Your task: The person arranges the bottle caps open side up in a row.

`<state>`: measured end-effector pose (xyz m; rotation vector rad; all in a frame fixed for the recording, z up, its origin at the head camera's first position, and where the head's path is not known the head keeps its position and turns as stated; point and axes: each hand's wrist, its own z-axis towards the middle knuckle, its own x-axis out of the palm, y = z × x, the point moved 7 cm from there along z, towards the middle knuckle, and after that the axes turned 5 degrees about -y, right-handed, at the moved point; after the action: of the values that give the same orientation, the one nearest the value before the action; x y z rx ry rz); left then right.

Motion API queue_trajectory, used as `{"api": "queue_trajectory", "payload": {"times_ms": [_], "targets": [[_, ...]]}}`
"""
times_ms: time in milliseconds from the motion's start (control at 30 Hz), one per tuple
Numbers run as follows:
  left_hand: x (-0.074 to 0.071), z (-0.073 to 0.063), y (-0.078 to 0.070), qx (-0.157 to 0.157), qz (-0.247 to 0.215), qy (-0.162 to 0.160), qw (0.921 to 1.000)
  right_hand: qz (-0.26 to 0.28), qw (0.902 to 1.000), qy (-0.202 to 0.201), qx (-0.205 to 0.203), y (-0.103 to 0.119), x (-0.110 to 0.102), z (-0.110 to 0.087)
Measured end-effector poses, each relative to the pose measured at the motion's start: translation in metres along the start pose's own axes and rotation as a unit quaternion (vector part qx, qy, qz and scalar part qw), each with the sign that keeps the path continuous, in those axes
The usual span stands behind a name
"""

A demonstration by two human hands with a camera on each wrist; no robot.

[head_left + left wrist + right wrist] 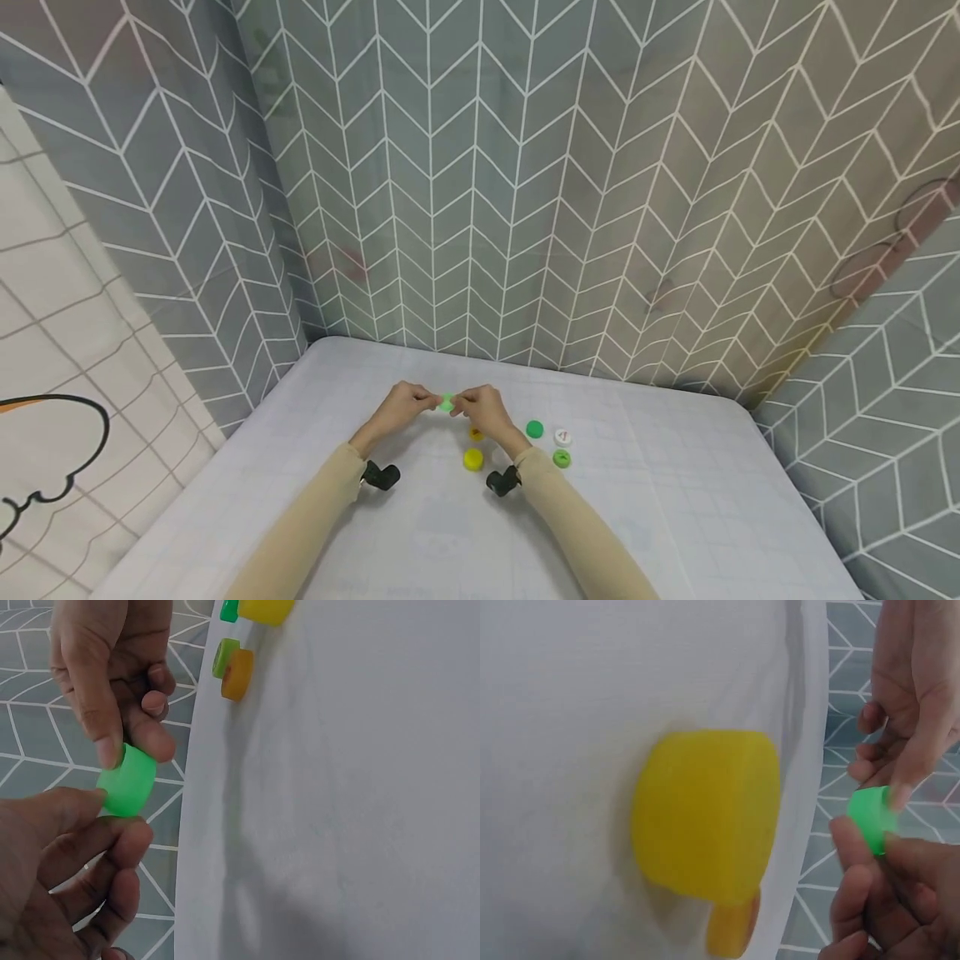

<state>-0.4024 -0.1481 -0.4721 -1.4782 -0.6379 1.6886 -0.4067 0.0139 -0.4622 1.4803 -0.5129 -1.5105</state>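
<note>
A bright green bottle cap [447,402] is held up between my two hands over the far part of the table. My left hand [402,403] pinches one side of it between thumb and fingertips. From the opposite side, my right hand [483,408] pinches it too. The left wrist view shows both thumbs on the green cap [129,781], whose smooth curved side faces the camera. Below my right hand sit a yellow cap [473,459] and a smaller orange one [476,434], the latter partly hidden by that hand.
To the right of my right wrist lie a dark green cap [535,429], a white cap [562,437] with a red mark, and a light green cap [562,458]. A pale cloth covers the table [675,500]. Behind it hangs a grey patterned curtain [510,208].
</note>
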Motion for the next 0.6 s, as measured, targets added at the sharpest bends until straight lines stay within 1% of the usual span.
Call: {"api": "queue_trajectory", "payload": {"times_ms": [100, 233, 333, 500, 600], "targets": [[0.001, -0.001, 0.0, -0.001, 0.017, -0.003, 0.9999, -0.008, 0.9999, 0.007, -0.007, 0.003, 0.003, -0.001], [0.003, -0.003, -0.006, 0.008, 0.045, -0.006, 0.9989, -0.038, 0.9989, 0.017, -0.02, 0.008, 0.006, -0.002], [0.001, -0.006, -0.011, 0.008, 0.063, -0.022, 0.9978, -0.055, 0.9981, 0.018, -0.024, 0.01, 0.007, -0.003], [-0.003, -0.008, -0.018, 0.002, 0.066, -0.052, 0.9965, -0.08, 0.9961, 0.009, -0.035, 0.017, 0.004, -0.005], [-0.004, -0.008, -0.02, 0.0, 0.062, -0.053, 0.9967, -0.099, 0.9943, 0.004, -0.041, 0.021, 0.002, -0.006]]}}
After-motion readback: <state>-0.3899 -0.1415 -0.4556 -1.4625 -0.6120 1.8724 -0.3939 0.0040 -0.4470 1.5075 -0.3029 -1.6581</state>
